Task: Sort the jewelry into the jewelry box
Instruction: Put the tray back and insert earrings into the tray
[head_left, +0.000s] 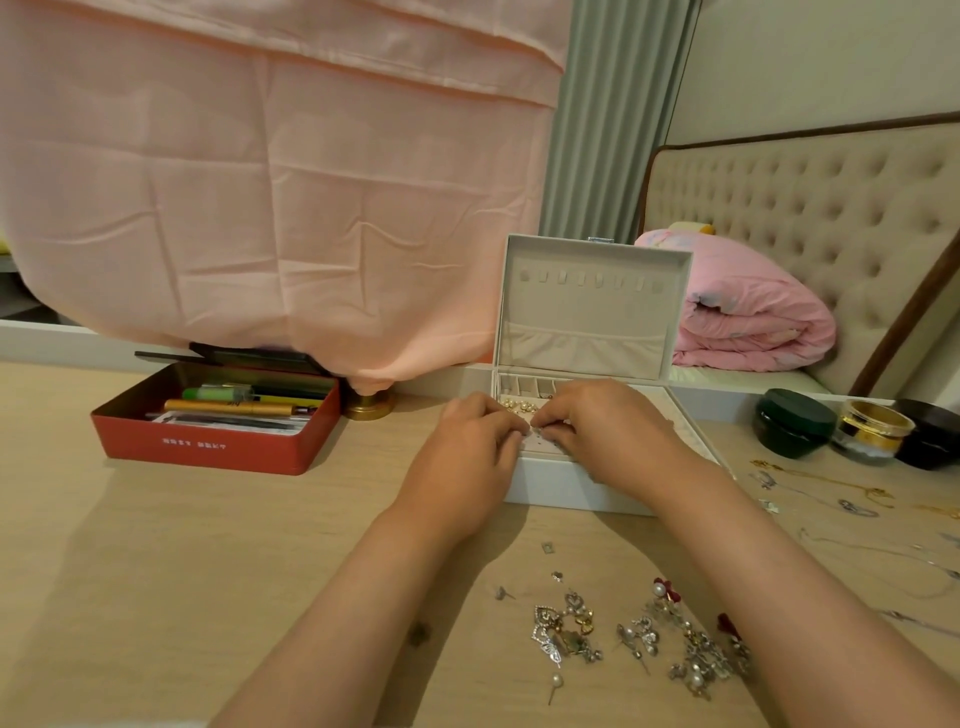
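A white jewelry box (571, 488) stands open on the wooden table, its lid (592, 306) upright. Pearl earrings (517, 405) sit in its back left part. My left hand (467, 452) and my right hand (613, 431) meet over the box's front tray, fingertips together, pinching a small silver earring (537, 427) that is mostly hidden. A loose pile of silver and pearl earrings (639, 634) lies on the table near me, between my forearms. Thin chains and necklaces (841, 499) are spread at the right.
A red tin (208, 452) with pens stands at the left. Three round jars (795, 423) sit at the right, a brass lamp base (370, 408) behind the tin. Pink cloth hangs above; a bed with a pink quilt lies behind.
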